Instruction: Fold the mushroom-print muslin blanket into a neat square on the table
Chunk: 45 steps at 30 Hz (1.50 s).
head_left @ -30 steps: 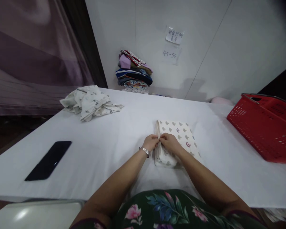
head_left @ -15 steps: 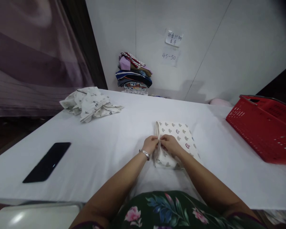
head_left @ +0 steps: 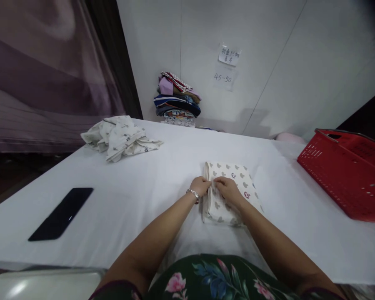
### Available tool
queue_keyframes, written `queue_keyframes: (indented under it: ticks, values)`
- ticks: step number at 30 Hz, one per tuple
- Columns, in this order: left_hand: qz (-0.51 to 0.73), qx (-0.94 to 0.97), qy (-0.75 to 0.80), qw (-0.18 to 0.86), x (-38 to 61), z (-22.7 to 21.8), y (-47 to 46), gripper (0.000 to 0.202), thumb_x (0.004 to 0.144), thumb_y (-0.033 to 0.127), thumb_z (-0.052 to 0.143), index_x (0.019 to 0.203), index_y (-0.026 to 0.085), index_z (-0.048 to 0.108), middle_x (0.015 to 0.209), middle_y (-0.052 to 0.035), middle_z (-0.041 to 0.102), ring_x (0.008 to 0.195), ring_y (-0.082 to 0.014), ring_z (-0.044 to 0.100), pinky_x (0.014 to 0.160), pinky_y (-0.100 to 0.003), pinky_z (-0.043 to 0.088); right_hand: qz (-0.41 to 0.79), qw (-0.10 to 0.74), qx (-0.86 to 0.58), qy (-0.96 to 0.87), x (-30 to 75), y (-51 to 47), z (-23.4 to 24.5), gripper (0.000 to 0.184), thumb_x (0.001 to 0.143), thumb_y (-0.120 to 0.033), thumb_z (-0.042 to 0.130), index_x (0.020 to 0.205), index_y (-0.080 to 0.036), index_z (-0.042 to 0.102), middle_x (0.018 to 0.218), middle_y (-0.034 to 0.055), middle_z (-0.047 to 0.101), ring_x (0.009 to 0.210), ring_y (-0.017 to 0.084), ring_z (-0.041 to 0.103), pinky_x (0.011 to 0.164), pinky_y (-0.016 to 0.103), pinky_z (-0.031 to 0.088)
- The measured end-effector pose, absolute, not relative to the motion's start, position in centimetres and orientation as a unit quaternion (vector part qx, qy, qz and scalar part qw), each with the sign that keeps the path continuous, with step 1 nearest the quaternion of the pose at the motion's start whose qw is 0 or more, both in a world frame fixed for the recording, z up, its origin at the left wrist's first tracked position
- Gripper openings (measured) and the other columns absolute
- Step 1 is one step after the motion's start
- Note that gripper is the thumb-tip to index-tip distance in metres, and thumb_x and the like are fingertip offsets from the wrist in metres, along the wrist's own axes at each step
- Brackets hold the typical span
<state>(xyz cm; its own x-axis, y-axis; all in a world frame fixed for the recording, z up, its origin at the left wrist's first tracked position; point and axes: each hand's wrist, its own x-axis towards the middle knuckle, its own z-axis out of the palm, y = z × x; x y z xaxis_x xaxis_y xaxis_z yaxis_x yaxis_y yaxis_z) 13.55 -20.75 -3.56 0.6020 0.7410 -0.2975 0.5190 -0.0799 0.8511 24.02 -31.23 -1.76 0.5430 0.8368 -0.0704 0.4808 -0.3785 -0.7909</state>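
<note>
A folded cream garment [head_left: 234,177] printed with small grey shapes lies on the white table [head_left: 162,175] in front of me. My left hand [head_left: 200,186], with a silver bracelet at the wrist, pinches the garment's left edge with closed fingers. My right hand [head_left: 226,189] rests on top of the garment just beside it, its fingers curled onto the same edge. The two hands almost touch.
A crumpled cream garment [head_left: 120,136] lies at the far left of the table. A black phone [head_left: 61,213] lies near the left front edge. A red plastic basket [head_left: 346,171] stands at the right. A stack of folded clothes [head_left: 178,99] sits against the back wall.
Both hands have stayed on the garment's left edge with only slight finger shifts. The view has tilted a little.
</note>
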Motion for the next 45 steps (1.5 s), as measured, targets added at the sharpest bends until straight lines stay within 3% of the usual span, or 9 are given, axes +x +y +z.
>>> queue_keyframes:
  ticks: [3,6,10,14,21,28,35,45]
  values:
    - [0.13,0.764,0.437,0.457,13.4,-3.3,-21.1,0.013,0.07,0.029,0.06,0.064,0.018,0.056,0.065,-0.0022,0.061,0.067,-0.0161,0.058,0.06,-0.024,0.039,0.17,0.329,-0.82,-0.437,24.4,-30.7,-2.0,0.027,0.078,-0.027,0.047,0.094,-0.02,0.067,0.077,0.0025,0.066,0.068,0.015,0.056,0.062,0.024,0.04]
    - [0.147,0.78,0.428,0.431,13.6,-3.2,-21.0,0.016,0.074,0.034,0.057,0.068,0.019,0.056,0.069,-0.0026,0.063,0.071,-0.0161,0.058,0.063,-0.024,0.039,0.172,0.303,-0.818,-0.458,24.3,-30.4,-2.0,0.026,0.08,-0.028,0.047,0.094,-0.021,0.068,0.082,0.003,0.067,0.075,0.016,0.057,0.067,0.025,0.04]
    - [0.158,0.761,0.428,0.461,14.3,-3.5,-20.1,0.017,0.08,0.035,0.05,0.078,0.02,0.057,0.07,-0.0013,0.063,0.066,-0.0136,0.058,0.063,-0.023,0.04,0.173,0.307,-0.819,-0.453,24.1,-30.3,-2.2,0.03,0.08,-0.028,0.047,0.101,-0.02,0.067,0.077,0.0015,0.067,0.069,0.015,0.056,0.064,0.024,0.039]
    - [0.158,0.749,0.432,0.476,14.8,-3.5,-19.5,0.01,0.077,0.027,0.054,0.084,0.021,0.056,0.069,0.0005,0.063,0.058,-0.0117,0.056,0.06,-0.022,0.041,0.178,0.302,-0.82,-0.451,24.2,-30.3,-2.3,0.035,0.079,-0.025,0.047,0.109,-0.021,0.064,0.071,0.0001,0.065,0.063,0.014,0.054,0.06,0.024,0.037]
    - [0.146,0.722,0.417,0.532,15.0,-3.8,-19.4,0.018,0.075,0.019,0.052,0.093,0.021,0.054,0.064,0.0039,0.06,0.044,-0.0086,0.053,0.048,-0.02,0.04,0.181,0.298,-0.82,-0.455,24.2,-30.4,-2.5,0.035,0.08,-0.029,0.048,0.11,-0.021,0.065,0.076,0.0005,0.066,0.066,0.014,0.055,0.063,0.023,0.037]
    - [0.129,0.719,0.413,0.543,15.1,-3.8,-19.2,0.012,0.07,0.02,0.057,0.082,0.018,0.059,0.054,0.0029,0.058,0.042,-0.0109,0.053,0.045,-0.021,0.04,0.171,0.295,-0.815,-0.469,24.1,-30.6,-2.3,0.035,0.08,-0.028,0.048,0.111,-0.024,0.064,0.071,-0.0012,0.064,0.063,0.013,0.053,0.059,0.023,0.035]
    - [0.12,0.712,0.416,0.552,15.2,-3.6,-19.1,0.014,0.075,0.028,0.056,0.079,0.016,0.063,0.059,0.0008,0.06,0.044,-0.0102,0.053,0.049,-0.022,0.043,0.16,0.275,-0.819,-0.478,23.8,-30.7,-1.9,0.037,0.08,-0.026,0.047,0.113,-0.027,0.063,0.073,-0.0017,0.065,0.065,0.013,0.053,0.06,0.022,0.034]
    - [0.104,0.674,0.431,0.591,15.1,-2.7,-19.4,0.012,0.076,0.025,0.06,0.075,0.014,0.062,0.045,0.0057,0.048,0.039,-0.0062,0.043,0.042,-0.018,0.035,0.157,0.265,-0.818,-0.486,23.6,-30.6,-1.9,0.037,0.081,-0.026,0.046,0.114,-0.028,0.063,0.081,-0.0012,0.068,0.073,0.015,0.056,0.065,0.023,0.037]
